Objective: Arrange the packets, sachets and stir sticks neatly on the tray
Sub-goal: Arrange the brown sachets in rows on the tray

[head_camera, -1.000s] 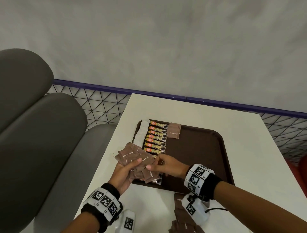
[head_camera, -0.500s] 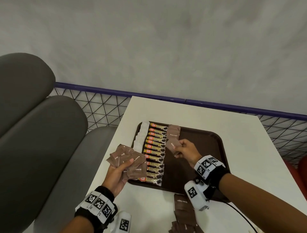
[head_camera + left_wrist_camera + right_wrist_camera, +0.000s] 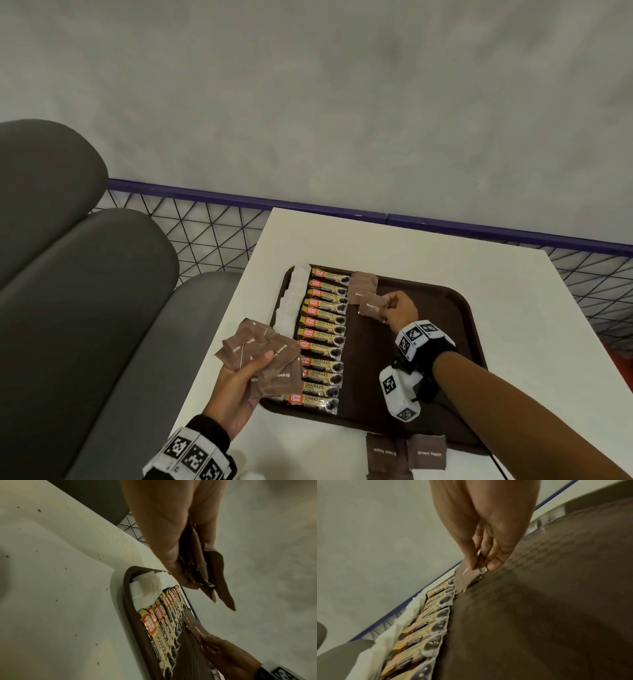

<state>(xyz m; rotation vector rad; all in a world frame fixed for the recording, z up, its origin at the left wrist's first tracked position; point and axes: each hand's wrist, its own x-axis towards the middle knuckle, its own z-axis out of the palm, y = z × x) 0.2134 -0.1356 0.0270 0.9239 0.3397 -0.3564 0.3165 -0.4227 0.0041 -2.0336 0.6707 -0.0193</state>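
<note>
A dark brown tray lies on the white table. Along its left side runs a column of white sachets, then a column of gold coffee granule sticks. One brown sugar sachet lies at the top, right of the sticks. My right hand pinches another brown sugar sachet by its edge, low over the tray just below that one; the right wrist view shows the sachet touching the tray. My left hand grips a fanned bunch of brown sachets over the tray's left edge.
More brown sachets lie on the table in front of the tray. Grey padded seat backs stand at the left. A black wire mesh rail with a purple top runs behind the table. The tray's right half is bare.
My right hand drew one sachet from the left hand's bunch and carried it up and right onto the tray below the first sachet. My left hand drew back leftward with the bunch.
</note>
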